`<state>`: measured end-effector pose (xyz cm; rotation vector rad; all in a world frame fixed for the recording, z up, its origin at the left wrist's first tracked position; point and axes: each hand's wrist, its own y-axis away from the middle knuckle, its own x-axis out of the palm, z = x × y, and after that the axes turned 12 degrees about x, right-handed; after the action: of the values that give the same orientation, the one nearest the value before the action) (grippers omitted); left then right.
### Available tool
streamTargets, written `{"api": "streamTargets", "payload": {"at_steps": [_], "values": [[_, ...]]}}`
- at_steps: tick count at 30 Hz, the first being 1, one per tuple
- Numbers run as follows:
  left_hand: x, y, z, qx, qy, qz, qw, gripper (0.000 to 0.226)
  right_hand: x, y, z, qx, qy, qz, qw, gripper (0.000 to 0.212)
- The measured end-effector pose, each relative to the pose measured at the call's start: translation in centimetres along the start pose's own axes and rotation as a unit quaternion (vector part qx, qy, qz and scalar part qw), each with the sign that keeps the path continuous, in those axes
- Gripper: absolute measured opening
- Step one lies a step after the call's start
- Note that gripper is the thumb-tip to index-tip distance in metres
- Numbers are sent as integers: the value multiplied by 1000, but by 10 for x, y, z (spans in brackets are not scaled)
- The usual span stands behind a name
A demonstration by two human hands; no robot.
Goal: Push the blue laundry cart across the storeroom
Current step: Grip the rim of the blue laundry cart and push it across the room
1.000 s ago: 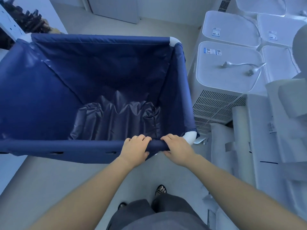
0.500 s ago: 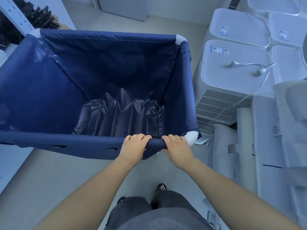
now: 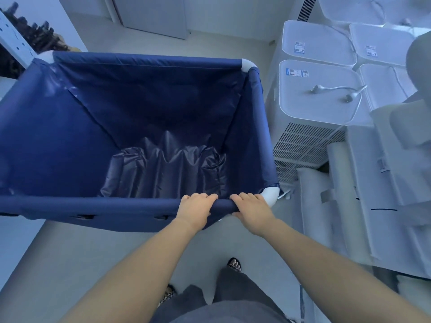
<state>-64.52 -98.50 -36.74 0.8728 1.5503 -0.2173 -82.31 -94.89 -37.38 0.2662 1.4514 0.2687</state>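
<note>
While both hands grasp its near rail, the blue laundry cart (image 3: 70, 136) stands on the pale floor (image 3: 58, 264) directly in front of the person, filling the left and middle of the view. Its open top faces up, and its longer sides appear to be the near rail (image 3: 93, 202) and the far rail (image 3: 149, 60), so the long axis runs left to right, with the short right side pointing away towards a closed door (image 3: 151, 15). The left hand (image 3: 194, 209) and the right hand (image 3: 253, 212) sit close together at the rail's right end, fingers curled over the top, the right hand just beside the white corner fitting (image 3: 270, 194). Crumpled dark lining (image 3: 168, 166) lies at the bottom of the cart. White appliance units (image 3: 319, 108) stand just beside the cart's right side, one with a loose cable (image 3: 331, 89) on top. A sandalled foot (image 3: 234, 264) shows below the arms.
</note>
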Motion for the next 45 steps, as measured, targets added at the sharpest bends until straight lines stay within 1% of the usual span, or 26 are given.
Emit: {"api": "streamTargets", "payload": {"at_steps": [3,9,16,19,24,26,29,32,38,42,45], "values": [[3,15,12,12,4,5,1000,43,5,9,19,10,-16,4,1000,42],[1,37,35,27,3,18,999,40,8,16,51,33,-54,17,998,38],[4,51,52,36,0,10,999,40,10,21,70,35,-82,16,996,38],[5,51,53,16,3,-1,1000,40,7,20,67,12,-93,23,995,41],[6,46,45,-27,-4,-5,1000,37,4,17,40,-27,-32,0,999,46],[10,43,41,-29,-1,-6,1000,39,2,13,26,-41,-6,11,999,51],[13,35,28,-5,23,2,1000,42,0,5,9,-82,20,19,996,57],[15,23,10,9,19,7,1000,41,0,-1,-1,-126,35,23,991,57],[19,12,-1,-33,10,10,999,27,-4,-10,-21,-203,59,43,976,57],[22,11,-5,-43,1,-4,999,23,-2,-11,-28,-226,58,33,972,54],[22,13,-7,-45,2,-11,999,26,2,-11,-31,-233,48,19,971,50]]}}
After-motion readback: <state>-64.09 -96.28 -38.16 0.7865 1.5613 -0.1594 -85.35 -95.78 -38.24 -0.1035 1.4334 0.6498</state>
